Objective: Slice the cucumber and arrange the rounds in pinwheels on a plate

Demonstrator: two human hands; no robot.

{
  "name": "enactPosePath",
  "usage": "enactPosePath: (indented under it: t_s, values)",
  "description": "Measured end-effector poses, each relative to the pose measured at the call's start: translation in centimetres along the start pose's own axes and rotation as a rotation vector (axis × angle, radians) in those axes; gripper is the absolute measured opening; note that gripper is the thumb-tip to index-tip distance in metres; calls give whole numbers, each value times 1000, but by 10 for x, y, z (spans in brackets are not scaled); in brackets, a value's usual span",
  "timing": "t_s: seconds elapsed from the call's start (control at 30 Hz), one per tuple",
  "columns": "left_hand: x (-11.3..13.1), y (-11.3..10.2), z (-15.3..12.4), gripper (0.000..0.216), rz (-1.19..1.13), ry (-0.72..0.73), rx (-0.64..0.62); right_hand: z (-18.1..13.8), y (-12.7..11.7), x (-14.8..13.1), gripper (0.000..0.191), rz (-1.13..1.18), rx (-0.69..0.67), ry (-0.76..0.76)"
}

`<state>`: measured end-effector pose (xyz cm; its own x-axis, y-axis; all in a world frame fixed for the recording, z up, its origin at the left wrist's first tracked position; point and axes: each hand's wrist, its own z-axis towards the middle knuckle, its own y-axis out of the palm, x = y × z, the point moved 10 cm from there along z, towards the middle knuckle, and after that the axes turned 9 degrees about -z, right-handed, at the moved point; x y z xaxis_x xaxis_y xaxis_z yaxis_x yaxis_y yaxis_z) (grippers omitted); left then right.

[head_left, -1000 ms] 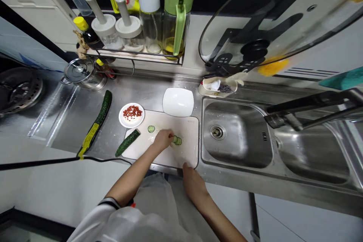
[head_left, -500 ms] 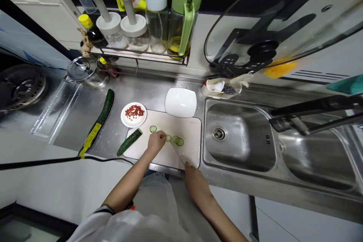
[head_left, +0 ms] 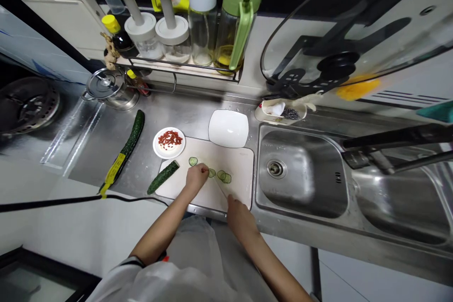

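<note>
On the white cutting board (head_left: 237, 193), my left hand (head_left: 197, 178) is closed in a pinch, with a small red goji berry seeming to show at its fingertips. My right hand (head_left: 241, 217) grips a knife (head_left: 221, 188) by its handle at the board's front edge. Its thin blade points toward the left fingertips, beside a cucumber slice (head_left: 211, 173). Two overlapping cucumber slices (head_left: 224, 177) lie farther right, and another slice (head_left: 193, 161) is left of my left hand. A cut cucumber piece (head_left: 163, 177) rests across the board's left edge.
A small white plate of red goji berries (head_left: 170, 139) and a white dish (head_left: 228, 128) stand behind the board. A whole cucumber (head_left: 131, 140) lies at left, near a steel pot (head_left: 112, 89). The double sink (head_left: 304, 174) is at right, under a black faucet (head_left: 389, 144).
The view has shifted slightly. My right hand and the knife have moved a little up and left, closer to my left hand. The left hand keeps its pinch; the slices lie as before.
</note>
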<state>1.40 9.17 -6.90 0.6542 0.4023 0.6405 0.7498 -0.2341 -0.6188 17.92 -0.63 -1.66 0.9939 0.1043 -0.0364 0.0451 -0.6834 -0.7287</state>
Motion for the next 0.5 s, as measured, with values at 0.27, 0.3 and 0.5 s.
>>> enactPosePath:
  t_s: [0.27, 0.3, 0.5]
  values:
    - [-3, 3, 3, 17, -11, 17, 3, 4, 2, -3, 40, 27, -18, -11]
    - [-3, 3, 3, 17, -9, 18, 6, 5, 2, -4, 40, 36, -23, -15]
    - [-4, 4, 5, 16, -20, 23, 3, 8, 3, -7, 39, 39, -22, -41]
